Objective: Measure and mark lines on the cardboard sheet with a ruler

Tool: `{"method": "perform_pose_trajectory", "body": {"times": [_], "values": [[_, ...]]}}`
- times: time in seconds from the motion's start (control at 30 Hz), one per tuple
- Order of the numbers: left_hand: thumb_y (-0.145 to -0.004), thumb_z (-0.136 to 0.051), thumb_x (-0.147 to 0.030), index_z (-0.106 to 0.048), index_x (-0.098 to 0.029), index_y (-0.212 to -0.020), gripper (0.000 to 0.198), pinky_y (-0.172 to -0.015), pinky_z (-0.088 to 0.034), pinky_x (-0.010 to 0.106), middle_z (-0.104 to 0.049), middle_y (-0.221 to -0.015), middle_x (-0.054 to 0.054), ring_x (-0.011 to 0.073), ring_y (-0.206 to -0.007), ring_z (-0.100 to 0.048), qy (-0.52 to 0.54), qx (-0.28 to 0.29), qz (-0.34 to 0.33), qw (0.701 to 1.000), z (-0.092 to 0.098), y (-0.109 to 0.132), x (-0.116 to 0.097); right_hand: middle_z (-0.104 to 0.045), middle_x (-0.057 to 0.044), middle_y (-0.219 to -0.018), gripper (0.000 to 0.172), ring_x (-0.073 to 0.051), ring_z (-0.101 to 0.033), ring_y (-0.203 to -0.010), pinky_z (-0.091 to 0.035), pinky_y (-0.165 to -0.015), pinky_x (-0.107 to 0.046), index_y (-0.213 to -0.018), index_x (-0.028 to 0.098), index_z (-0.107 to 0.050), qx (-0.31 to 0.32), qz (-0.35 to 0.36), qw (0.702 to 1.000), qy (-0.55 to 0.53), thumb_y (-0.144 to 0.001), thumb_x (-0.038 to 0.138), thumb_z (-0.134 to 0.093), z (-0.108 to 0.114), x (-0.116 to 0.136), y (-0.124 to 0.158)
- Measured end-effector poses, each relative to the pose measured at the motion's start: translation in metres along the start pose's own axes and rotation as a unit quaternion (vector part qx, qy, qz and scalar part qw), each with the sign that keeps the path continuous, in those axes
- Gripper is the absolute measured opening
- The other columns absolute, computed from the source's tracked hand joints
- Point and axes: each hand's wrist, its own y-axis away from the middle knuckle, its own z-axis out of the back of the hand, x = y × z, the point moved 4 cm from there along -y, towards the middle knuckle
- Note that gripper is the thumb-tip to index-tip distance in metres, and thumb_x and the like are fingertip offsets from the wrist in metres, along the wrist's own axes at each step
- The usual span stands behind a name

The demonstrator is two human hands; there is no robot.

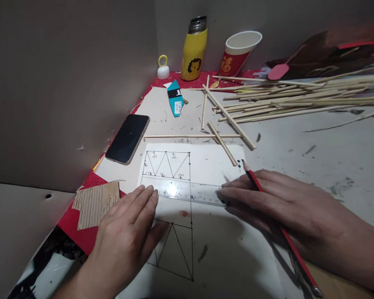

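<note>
A clear ruler (pixel 202 193) lies across a white sheet of paper (pixel 212 160) that bears black-lined drawings of triangles within strips. My left hand (pixel 127 232) rests flat on the paper, fingers stretched, their tips on the ruler's left end. At the ruler's other end, the fingertips of my right hand (pixel 286 203) touch its edge. A red and black pencil (pixel 286 234) is held in that right hand, its sharpened tip pointing up and away near some small dark dots on the sheet. My left palm covers part of the lower drawing.
Beyond the paper lie several thin wooden sticks (pixel 280 101) and a short stick (pixel 222 143). A phone (pixel 127 139), torn corrugated cardboard (pixel 96 203) and a teal object with a label (pixel 175 97) lie leftward. A yellow bottle (pixel 194 54) and a red paper cup (pixel 237 60) stand behind.
</note>
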Motion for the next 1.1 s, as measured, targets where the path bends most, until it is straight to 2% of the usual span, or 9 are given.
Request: {"method": "perform_pose_trajectory", "body": {"times": [0.13, 0.37, 0.67, 0.83, 1.1], "values": [[-0.097, -0.056, -0.027, -0.061, -0.009, -0.130, 0.038, -0.095, -0.060, 0.051, -0.068, -0.132, 0.014, 0.0310, -0.122, -0.064, -0.003, -0.002, -0.003, 1.000, 0.0012, 0.0002, -0.0006, -0.066, -0.010, -0.089, 0.027, -0.023, -0.060, -0.077, -0.050, -0.061, -0.038, -0.121, 0.017, -0.061, -0.002, 0.015, 1.000, 0.015, -0.096, 0.013, -0.052, -0.0001, 0.0013, -0.0006], [-0.097, -0.055, -0.025, -0.059, -0.010, -0.132, 0.038, -0.092, -0.061, 0.051, -0.067, -0.132, 0.015, 0.0315, -0.121, -0.064, -0.014, -0.002, -0.011, 1.000, 0.0000, -0.0002, 0.0003, -0.064, -0.008, -0.087, 0.028, -0.021, -0.058, -0.075, -0.048, -0.061, -0.035, -0.121, 0.020, -0.059, 0.001, 0.009, 1.000, 0.020, -0.096, 0.011, -0.051, 0.0006, 0.0033, -0.0029], [-0.098, -0.055, -0.027, -0.059, -0.009, -0.132, 0.039, -0.091, -0.061, 0.051, -0.066, -0.133, 0.015, 0.0322, -0.121, -0.064, -0.024, -0.007, -0.024, 0.999, 0.0001, 0.0027, 0.0006, -0.063, -0.009, -0.097, 0.027, -0.019, -0.056, -0.085, -0.045, -0.070, -0.034, -0.122, 0.016, -0.056, 0.029, -0.006, 0.999, 0.014, -0.096, 0.008, -0.053, -0.0006, 0.0014, 0.0039], [-0.098, -0.055, -0.027, -0.058, -0.009, -0.133, 0.039, -0.091, -0.061, 0.052, -0.066, -0.133, 0.015, 0.0325, -0.121, -0.063, -0.022, -0.006, -0.025, 0.999, -0.0006, 0.0021, 0.0001, -0.062, -0.010, -0.095, 0.025, -0.019, -0.053, -0.084, -0.044, -0.068, -0.034, -0.120, 0.016, -0.056, 0.029, -0.002, 0.999, 0.022, -0.097, 0.007, -0.053, -0.0006, 0.0025, 0.0019], [-0.098, -0.054, -0.028, -0.059, -0.010, -0.132, 0.039, -0.091, -0.061, 0.050, -0.067, -0.132, 0.015, 0.0317, -0.121, -0.064, -0.025, -0.006, -0.024, 0.999, -0.0002, 0.0005, 0.0005, -0.064, -0.009, -0.097, 0.030, -0.021, -0.059, -0.082, -0.048, -0.064, -0.036, -0.122, 0.022, -0.055, 0.012, -0.015, 1.000, 0.012, -0.096, 0.008, -0.050, -0.0010, 0.0031, 0.0001]]}}
